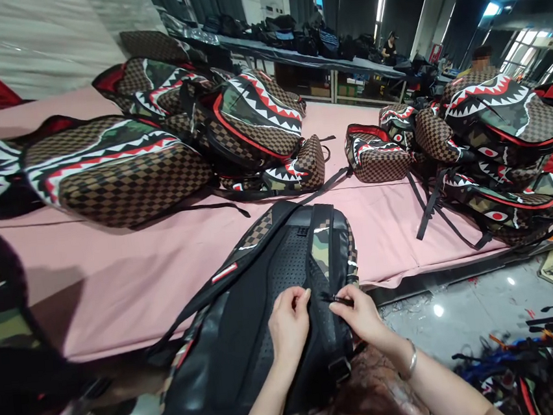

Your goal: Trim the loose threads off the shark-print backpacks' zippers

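A backpack (269,286) lies back side up across the table's near edge, its black padded back panel and shoulder straps showing. Brown checks and camouflage patches trim its sides. Over the back panel, my left hand (288,327) is closed in a pinch beside a shoulder strap; what its fingertips hold, if anything, is too small to make out. My right hand (362,316), with a silver bracelet at the wrist, is closed on a small dark pointed tool (340,300). The tool's tip points left, over the strap.
More shark-mouth backpacks lie on the pink-covered table (131,274), in a left group (131,169) and a right pile (498,127). A dark bag (2,305) stands close at left. Other bags (541,371) lie low at right. People work behind, near a long table (341,64).
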Tool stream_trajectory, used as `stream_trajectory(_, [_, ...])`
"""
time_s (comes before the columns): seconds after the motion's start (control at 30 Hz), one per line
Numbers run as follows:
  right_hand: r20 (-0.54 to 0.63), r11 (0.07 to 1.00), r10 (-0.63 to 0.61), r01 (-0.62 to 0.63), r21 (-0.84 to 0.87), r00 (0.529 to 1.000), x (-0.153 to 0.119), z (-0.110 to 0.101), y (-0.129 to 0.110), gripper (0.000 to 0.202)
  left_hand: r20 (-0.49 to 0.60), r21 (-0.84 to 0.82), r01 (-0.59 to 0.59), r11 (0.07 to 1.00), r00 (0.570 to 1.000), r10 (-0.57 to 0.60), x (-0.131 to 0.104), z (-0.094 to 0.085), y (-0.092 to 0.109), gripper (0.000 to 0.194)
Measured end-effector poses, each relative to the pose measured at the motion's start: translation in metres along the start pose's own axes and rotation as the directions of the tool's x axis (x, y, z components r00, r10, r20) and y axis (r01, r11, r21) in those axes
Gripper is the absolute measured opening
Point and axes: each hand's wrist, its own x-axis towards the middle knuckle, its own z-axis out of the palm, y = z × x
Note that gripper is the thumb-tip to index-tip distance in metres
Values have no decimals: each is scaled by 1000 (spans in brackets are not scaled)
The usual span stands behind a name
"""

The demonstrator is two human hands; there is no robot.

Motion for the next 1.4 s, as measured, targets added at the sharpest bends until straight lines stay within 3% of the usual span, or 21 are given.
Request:
stream_trajectory(0.1, [-29,959,-162,150,-240,986,11,-16,-12,17,-48,-28,-3,1000,999,1,-3,2,-3,23])
stream_trajectory(0.2, [65,846,-299,296,-443,952,24,-27,-22,13,-54,-67,-19,998,998,15,-4,6,-3,22])
stream_trajectory(0.3, [144,768,-321,346,-539,936,32,-28,-28,11,-41,-113,-46,993,998,42,-4,10,-1,20])
stream_trajectory(0.37, [156,764,-315,348,-543,936,36,-25,-28,10,-35,-153,-43,987,999,38,-4,11,0,20])
stream_trajectory(0.47, [113,865,-278,300,-402,954,37,-25,-19,7,-10,-230,5,973,1000,-7,-8,4,3,26])
stream_trajectory(0.53, [49,961,-196,202,-190,979,33,-32,-8,7,113,-336,60,940,993,-22,-14,-8,5,39])
stream_trajectory(0.57, [18,988,-142,142,-64,990,29,-36,-2,9,225,-413,108,904,974,-14,-18,-15,6,50])
stream_trajectory(0.63, [0,984,-29,28,174,1000,14,-47,10,15,442,-527,241,815,897,21,-28,-28,8,67])
stream_trajectory(0.7, [49,938,56,-69,341,997,-8,-55,19,20,537,-511,331,794,844,-6,-40,-33,8,64])
stream_trajectory(0.8, [183,874,147,-214,436,972,-48,-51,26,27,425,-369,261,892,901,-88,-58,-25,6,38])
stream_trajectory(0.93, [206,850,215,-287,442,955,-82,-25,22,34,360,-287,105,952,933,6,-76,-11,5,29])
stream_trajectory(1.13, [98,879,128,-159,450,987,-80,-6,11,21,320,-207,-121,971,929,184,-73,-20,10,27])
stream_trajectory(1.3, [174,880,134,-198,432,976,-73,-10,1,21,230,-214,-239,947,930,286,-68,-20,18,19])
stream_trajectory(1.4, [212,883,140,-219,415,967,-71,-17,-12,23,113,-235,-232,944,958,264,-74,-19,23,21])
